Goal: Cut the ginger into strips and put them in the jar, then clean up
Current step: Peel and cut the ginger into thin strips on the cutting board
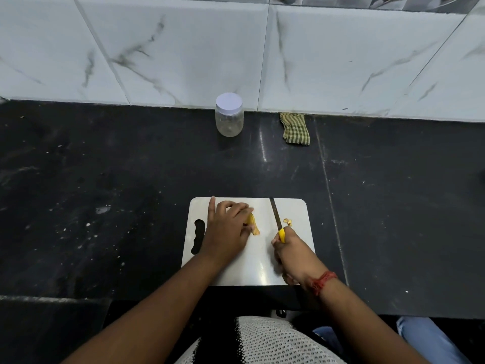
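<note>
**Ginger pinned, knife poised on the board**

The left hand (228, 227) pins the ginger (252, 224) mid-board, fingers curled over it. The right hand (294, 252) grasps the yellow-handled knife (277, 219), blade pointing at the cutting board's (262, 269) far edge. Cut bits (287, 222) lie beside the blade. The lidded jar (229, 115) and a checked cloth (295, 128) sit at the countertop's (105, 179) back edge.

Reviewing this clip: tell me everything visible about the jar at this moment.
The jar is small, clear and round, glass or plastic by its look, with a pale screw-type lid on it. It stands upright on the dark counter, close to the tiled wall, left of a checked cloth and well beyond the cutting board. It looks nearly empty; a faint yellowish trace shows inside. Neither hand touches it.
</note>
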